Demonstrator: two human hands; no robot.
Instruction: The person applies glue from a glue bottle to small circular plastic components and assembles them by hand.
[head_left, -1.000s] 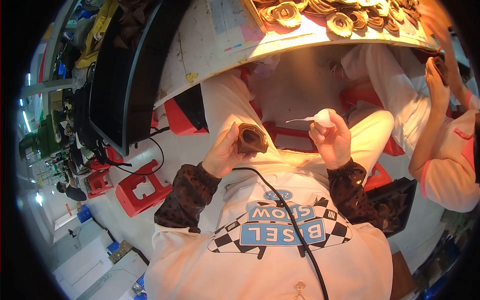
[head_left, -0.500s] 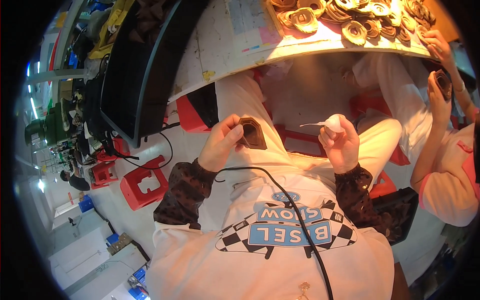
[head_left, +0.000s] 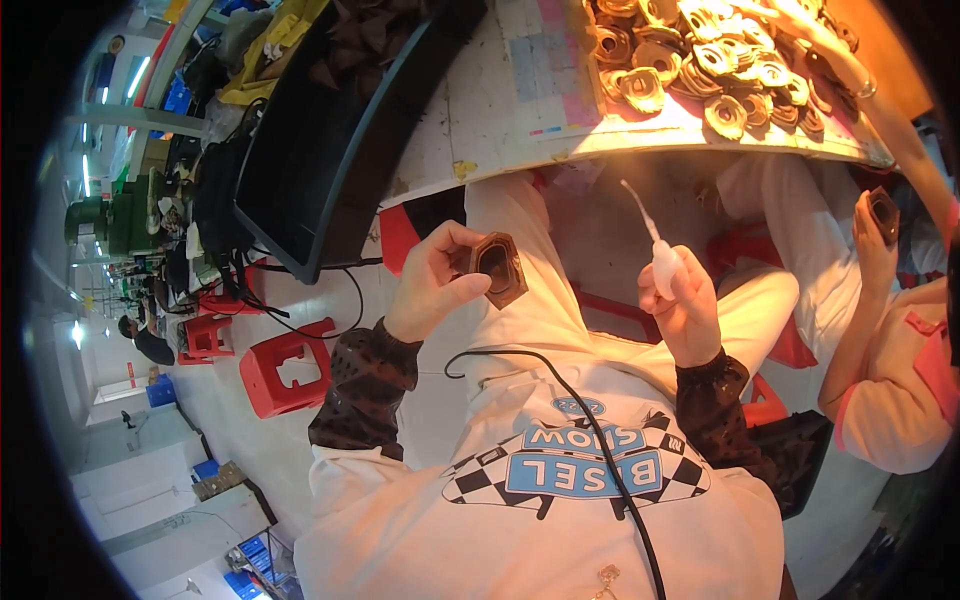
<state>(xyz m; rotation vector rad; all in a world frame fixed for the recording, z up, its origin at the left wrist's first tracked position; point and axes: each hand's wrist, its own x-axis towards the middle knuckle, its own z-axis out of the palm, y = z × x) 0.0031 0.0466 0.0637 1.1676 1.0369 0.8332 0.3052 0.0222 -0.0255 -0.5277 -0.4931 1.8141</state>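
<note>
Above my lap, my left hand (head_left: 437, 284) pinches a brown, angular hollow piece (head_left: 501, 272) between thumb and fingers, its opening facing up toward me. To the right, my right hand (head_left: 682, 308) is closed round a small white squeeze bottle (head_left: 665, 268). A long thin nozzle (head_left: 640, 212) rises from the bottle, pointing up and slightly left, with its tip apart from the brown piece. My fingers cover part of the bottle's body.
Ahead, a worktable (head_left: 480, 110) bears a lit heap of brown ring-shaped pieces (head_left: 725, 115) and a black tray (head_left: 300, 170) with dark brown pieces. At right, a co-worker's hand (head_left: 875, 235) holds a similar piece; their other arm (head_left: 835, 50) reaches over the heap. Red stool (head_left: 285, 370) at left.
The bottle's nozzle has swung from pointing left to pointing up. My left hand has turned the brown piece, showing its hollow more. The co-worker's arm has reached across the heap. The view has shifted.
</note>
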